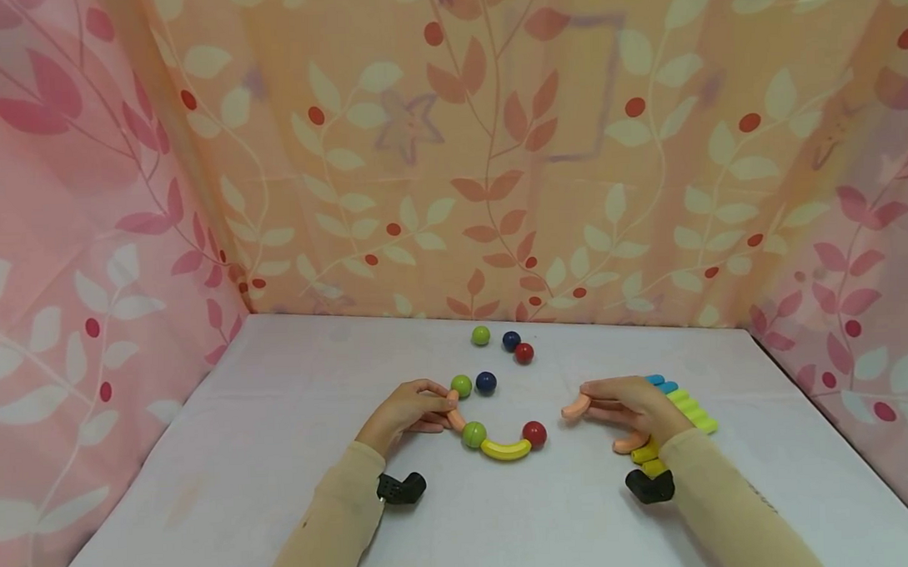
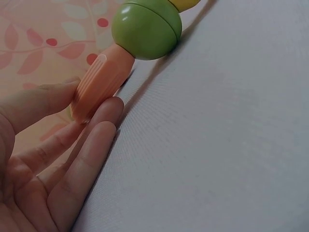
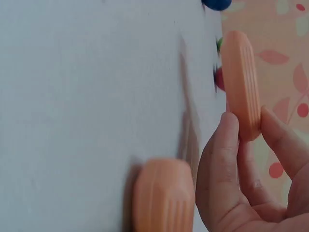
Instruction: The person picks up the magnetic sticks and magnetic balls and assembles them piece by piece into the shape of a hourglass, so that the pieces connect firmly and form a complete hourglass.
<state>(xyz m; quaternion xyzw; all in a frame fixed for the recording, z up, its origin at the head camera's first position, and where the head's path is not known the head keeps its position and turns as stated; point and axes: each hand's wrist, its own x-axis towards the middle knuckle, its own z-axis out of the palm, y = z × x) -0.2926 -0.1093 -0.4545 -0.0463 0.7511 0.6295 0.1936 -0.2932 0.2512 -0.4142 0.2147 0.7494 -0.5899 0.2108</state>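
Note:
My left hand (image 1: 409, 410) pinches a curved orange stick (image 1: 454, 413) between thumb and fingers. In the left wrist view, that stick's far end meets a glossy green ball (image 2: 147, 30). From this ball a curved yellow stick (image 1: 506, 450) runs to a red ball (image 1: 534, 434), forming one chain on the table. To the right, my right hand (image 1: 627, 401) holds another curved orange stick (image 1: 576, 408) by one end, its other end pointing toward the chain. A third orange stick (image 1: 630, 442) lies below the right hand, partly hidden by it in the head view.
Beyond the chain sit a green ball (image 1: 461, 387) and a dark blue ball (image 1: 486, 383). Farther back are another green ball (image 1: 481, 336), a blue one (image 1: 512, 341) and a red one (image 1: 524, 354). Blue (image 1: 655, 380), lime (image 1: 691, 410) and yellow sticks (image 1: 643, 453) lie by the right forearm.

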